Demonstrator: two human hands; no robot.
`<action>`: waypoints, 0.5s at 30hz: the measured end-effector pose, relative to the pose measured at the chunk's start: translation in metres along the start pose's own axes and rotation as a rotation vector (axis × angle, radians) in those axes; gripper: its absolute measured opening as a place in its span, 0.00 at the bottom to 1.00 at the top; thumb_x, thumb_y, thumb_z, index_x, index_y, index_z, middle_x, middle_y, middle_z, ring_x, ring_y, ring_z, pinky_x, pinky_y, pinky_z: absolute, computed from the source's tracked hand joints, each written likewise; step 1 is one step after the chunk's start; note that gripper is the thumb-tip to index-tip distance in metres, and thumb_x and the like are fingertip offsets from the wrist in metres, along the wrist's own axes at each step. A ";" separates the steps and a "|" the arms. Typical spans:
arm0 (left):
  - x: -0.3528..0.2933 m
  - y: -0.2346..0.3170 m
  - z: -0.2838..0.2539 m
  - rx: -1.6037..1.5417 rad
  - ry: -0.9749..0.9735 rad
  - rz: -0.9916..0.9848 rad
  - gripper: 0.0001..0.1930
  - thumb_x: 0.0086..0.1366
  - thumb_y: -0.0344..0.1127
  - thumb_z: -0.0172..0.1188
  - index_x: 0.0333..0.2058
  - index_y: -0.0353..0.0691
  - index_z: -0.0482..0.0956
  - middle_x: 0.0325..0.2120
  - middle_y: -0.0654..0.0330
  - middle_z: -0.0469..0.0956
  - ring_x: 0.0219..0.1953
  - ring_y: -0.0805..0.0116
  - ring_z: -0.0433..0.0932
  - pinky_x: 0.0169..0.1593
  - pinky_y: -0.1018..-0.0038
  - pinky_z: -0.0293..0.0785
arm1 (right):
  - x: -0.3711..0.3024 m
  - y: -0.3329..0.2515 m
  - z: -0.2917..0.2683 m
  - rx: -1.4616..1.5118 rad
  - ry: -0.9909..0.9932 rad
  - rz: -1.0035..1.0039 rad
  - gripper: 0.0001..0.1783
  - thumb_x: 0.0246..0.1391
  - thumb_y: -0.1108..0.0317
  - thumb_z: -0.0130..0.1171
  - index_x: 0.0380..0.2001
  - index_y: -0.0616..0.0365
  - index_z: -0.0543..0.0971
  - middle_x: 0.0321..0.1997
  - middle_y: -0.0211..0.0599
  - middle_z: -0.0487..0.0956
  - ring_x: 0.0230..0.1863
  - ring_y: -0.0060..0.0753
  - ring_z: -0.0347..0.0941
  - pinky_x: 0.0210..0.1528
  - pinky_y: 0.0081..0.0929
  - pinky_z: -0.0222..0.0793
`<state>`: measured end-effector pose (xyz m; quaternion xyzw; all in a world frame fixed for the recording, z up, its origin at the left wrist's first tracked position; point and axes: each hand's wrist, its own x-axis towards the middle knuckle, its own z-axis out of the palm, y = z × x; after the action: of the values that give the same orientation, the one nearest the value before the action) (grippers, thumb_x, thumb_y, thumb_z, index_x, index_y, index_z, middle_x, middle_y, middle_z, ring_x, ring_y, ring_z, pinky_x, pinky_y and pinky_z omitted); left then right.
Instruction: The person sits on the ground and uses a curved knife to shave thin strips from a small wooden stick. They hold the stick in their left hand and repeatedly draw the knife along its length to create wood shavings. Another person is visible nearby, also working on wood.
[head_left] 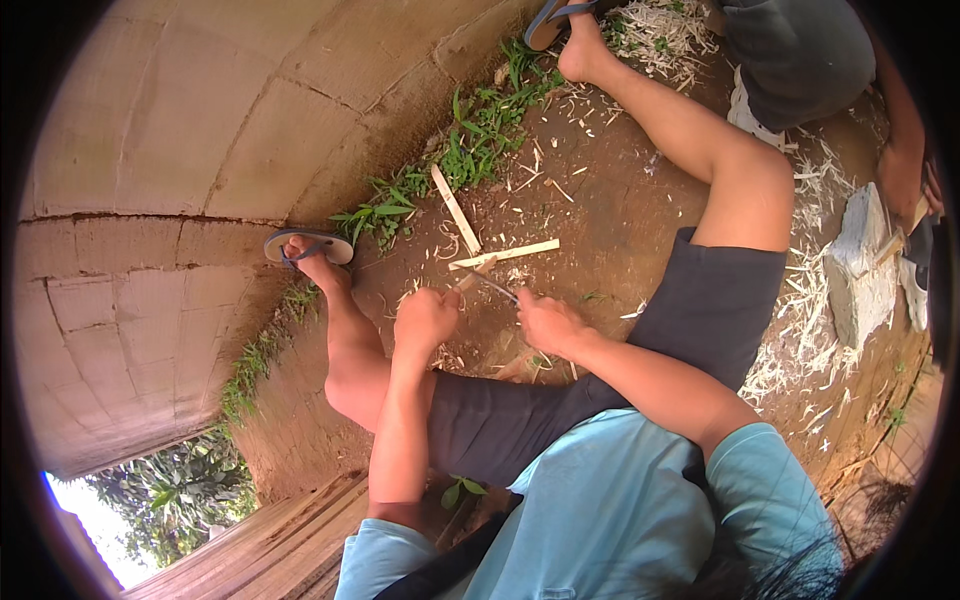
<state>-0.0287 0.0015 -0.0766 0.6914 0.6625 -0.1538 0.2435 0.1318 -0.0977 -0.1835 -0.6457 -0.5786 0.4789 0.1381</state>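
My left hand (425, 320) is closed round a short wooden stick (477, 273) that points up and to the right, away from me. In my right hand (548, 323) is a knife, its thin dark blade (492, 286) reaching left to the stick and crossing it. Just beyond the hands, two pale wooden strips lie on the dirt: one strip (520, 250) runs crosswise, and the other strip (456, 210) slants up toward the wall from near its left part.
A block wall (200, 130) rises at the left, with green weeds (480, 140) along its foot. My legs are spread on both sides. At the right, another person's hand (905, 185) is by a grey block (862, 270), amid wood shavings (805, 310). Wooden planks (270, 545) lie at the lower left.
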 end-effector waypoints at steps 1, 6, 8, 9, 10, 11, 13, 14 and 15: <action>0.001 0.001 -0.004 -0.006 -0.003 0.000 0.22 0.63 0.51 0.55 0.29 0.34 0.82 0.28 0.41 0.79 0.37 0.44 0.79 0.43 0.56 0.74 | 0.000 0.001 0.000 -0.008 -0.022 0.030 0.17 0.61 0.62 0.45 0.47 0.63 0.65 0.33 0.57 0.79 0.37 0.63 0.77 0.41 0.55 0.71; 0.001 -0.006 0.000 0.001 -0.010 -0.001 0.21 0.63 0.50 0.55 0.30 0.34 0.82 0.28 0.41 0.79 0.36 0.43 0.79 0.42 0.56 0.73 | -0.020 -0.030 -0.023 -0.011 -0.089 -0.086 0.16 0.62 0.62 0.44 0.47 0.63 0.66 0.35 0.58 0.79 0.40 0.61 0.77 0.42 0.56 0.69; 0.000 0.000 -0.002 0.006 -0.018 0.010 0.21 0.63 0.50 0.55 0.30 0.33 0.82 0.28 0.41 0.79 0.36 0.43 0.79 0.42 0.56 0.74 | -0.003 0.006 0.005 0.029 -0.046 0.034 0.16 0.62 0.62 0.43 0.47 0.63 0.66 0.35 0.59 0.79 0.41 0.62 0.76 0.43 0.56 0.69; -0.001 -0.001 0.001 0.001 -0.007 0.014 0.21 0.63 0.49 0.55 0.30 0.33 0.82 0.28 0.41 0.79 0.36 0.43 0.79 0.41 0.56 0.74 | 0.005 0.017 0.014 0.050 -0.021 0.087 0.16 0.63 0.62 0.43 0.47 0.63 0.66 0.36 0.59 0.79 0.41 0.63 0.76 0.43 0.56 0.69; 0.000 -0.004 0.001 -0.008 0.003 0.015 0.21 0.63 0.49 0.55 0.30 0.33 0.82 0.28 0.41 0.79 0.35 0.43 0.79 0.41 0.56 0.74 | 0.004 0.009 0.010 0.068 -0.031 0.097 0.16 0.63 0.62 0.43 0.47 0.63 0.66 0.36 0.59 0.79 0.40 0.64 0.76 0.43 0.56 0.69; 0.001 -0.005 0.001 -0.013 0.008 0.022 0.21 0.63 0.49 0.55 0.30 0.33 0.82 0.28 0.41 0.79 0.35 0.43 0.79 0.41 0.56 0.74 | -0.005 -0.006 0.001 0.083 -0.046 0.110 0.16 0.63 0.62 0.43 0.47 0.63 0.66 0.35 0.60 0.79 0.40 0.64 0.76 0.43 0.56 0.69; 0.000 -0.008 0.001 -0.025 0.013 0.032 0.21 0.63 0.48 0.56 0.30 0.32 0.82 0.27 0.41 0.79 0.35 0.43 0.79 0.41 0.56 0.74 | -0.010 -0.017 -0.007 0.080 -0.063 0.089 0.16 0.63 0.62 0.42 0.48 0.62 0.65 0.35 0.60 0.79 0.40 0.66 0.75 0.43 0.56 0.69; 0.000 -0.007 0.002 -0.029 0.002 0.028 0.21 0.63 0.48 0.56 0.30 0.32 0.82 0.27 0.40 0.79 0.35 0.43 0.79 0.41 0.56 0.74 | -0.009 -0.018 -0.011 0.062 -0.065 0.054 0.16 0.63 0.62 0.42 0.48 0.62 0.65 0.35 0.61 0.78 0.40 0.66 0.75 0.43 0.56 0.68; 0.002 -0.006 0.002 -0.032 -0.009 0.023 0.20 0.63 0.48 0.56 0.30 0.32 0.82 0.27 0.40 0.79 0.35 0.43 0.79 0.41 0.56 0.73 | -0.009 -0.017 -0.012 0.044 -0.067 0.020 0.17 0.63 0.61 0.42 0.48 0.62 0.65 0.35 0.61 0.78 0.40 0.67 0.75 0.43 0.56 0.68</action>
<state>-0.0345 0.0021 -0.0806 0.6942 0.6559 -0.1434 0.2594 0.1320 -0.0963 -0.1611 -0.6317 -0.5658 0.5142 0.1282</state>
